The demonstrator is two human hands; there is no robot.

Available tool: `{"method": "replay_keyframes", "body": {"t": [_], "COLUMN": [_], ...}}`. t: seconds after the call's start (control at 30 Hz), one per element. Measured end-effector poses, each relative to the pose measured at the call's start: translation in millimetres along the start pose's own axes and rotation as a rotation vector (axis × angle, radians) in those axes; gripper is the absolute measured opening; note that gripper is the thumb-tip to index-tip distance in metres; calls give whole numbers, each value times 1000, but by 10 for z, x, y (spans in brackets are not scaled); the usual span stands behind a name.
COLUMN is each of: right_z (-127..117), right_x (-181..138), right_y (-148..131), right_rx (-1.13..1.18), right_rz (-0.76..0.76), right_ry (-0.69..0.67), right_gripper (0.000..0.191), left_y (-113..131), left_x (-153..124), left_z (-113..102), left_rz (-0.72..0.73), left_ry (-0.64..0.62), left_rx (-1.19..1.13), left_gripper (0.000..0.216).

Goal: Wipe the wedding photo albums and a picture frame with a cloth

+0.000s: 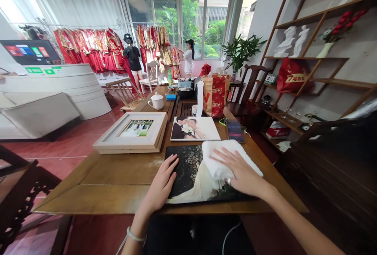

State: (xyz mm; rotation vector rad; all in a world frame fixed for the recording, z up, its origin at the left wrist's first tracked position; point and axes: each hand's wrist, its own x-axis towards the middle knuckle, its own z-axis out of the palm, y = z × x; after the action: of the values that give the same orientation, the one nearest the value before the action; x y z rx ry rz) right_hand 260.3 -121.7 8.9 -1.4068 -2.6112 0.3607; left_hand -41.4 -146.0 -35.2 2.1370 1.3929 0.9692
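A large dark photo print (pixel 188 168) of a figure in a white dress lies flat at the near edge of the wooden table (pixel 118 180). My left hand (pixel 163 184) rests on the print's left edge, fingers stretched flat and empty. My right hand (pixel 240 170) lies palm down with spread fingers on a folded white cloth (pixel 219 155), pressing it onto the print's upper right part.
Behind the print lie a second photo print (pixel 203 128), stacked white picture frames (pixel 134 131) and a phone (pixel 235 130). Further back stand a white teapot (pixel 157 101) and a red-patterned bag (pixel 216 94). Two people stand by clothing racks. Shelves line the right wall.
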Motion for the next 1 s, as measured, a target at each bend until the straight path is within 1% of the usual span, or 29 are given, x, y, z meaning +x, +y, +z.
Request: {"method": "replay_keyframes", "body": {"t": [0.07, 0.13, 0.2, 0.27, 0.37, 0.5, 0.6, 0.67, 0.7, 0.73, 0.8, 0.9, 0.97, 1.0], "right_z": [-44, -73, -87, -77, -4, 148, 198, 185, 168, 147, 98, 10, -43, -60], "right_x": [298, 511, 606, 578, 329, -242, -625, -747, -755, -727, -574, -183, 96, 216], "right_y": [155, 248, 281, 264, 163, -103, -316, -383, -378, -347, -221, 2, 62, 45], "right_rx": [-33, -46, -48, -51, -66, -91, -49, -15, -2, 4, -5, -49, -68, -72], "right_rz": [14, 14, 9, 10, 18, -3, -88, -133, -138, -128, -69, 68, 152, 181], "right_ry": [11, 18, 27, 38, 57, 89, 33, -15, -28, -31, -7, 51, 46, 35], "right_gripper": [85, 80, 78, 77, 82, 98, 101, 98, 97, 96, 96, 91, 83, 80], "left_y": [-2, -3, -3, 1, 8, 15, 17, 19, 20, 22, 24, 22, 15, 12], "left_x": [0, 2, 3, 3, -2, -5, 5, 13, 16, 19, 21, 20, 20, 21], "left_z": [1, 5, 7, 6, 3, 13, 26, 29, 28, 26, 18, 9, 7, 6], "left_rz": [2, 5, 7, 4, 5, 7, -1, -2, 2, 7, 19, 27, 26, 23], "left_ry": [10, 25, 34, 36, 38, 21, 14, 13, 12, 9, 4, 5, 12, 13], "left_rx": [3, 10, 17, 20, 16, 21, 26, 27, 26, 25, 23, 20, 19, 19], "left_gripper": [43, 43, 42, 42, 42, 43, 43, 43, 43, 43, 43, 43, 43, 43]}}
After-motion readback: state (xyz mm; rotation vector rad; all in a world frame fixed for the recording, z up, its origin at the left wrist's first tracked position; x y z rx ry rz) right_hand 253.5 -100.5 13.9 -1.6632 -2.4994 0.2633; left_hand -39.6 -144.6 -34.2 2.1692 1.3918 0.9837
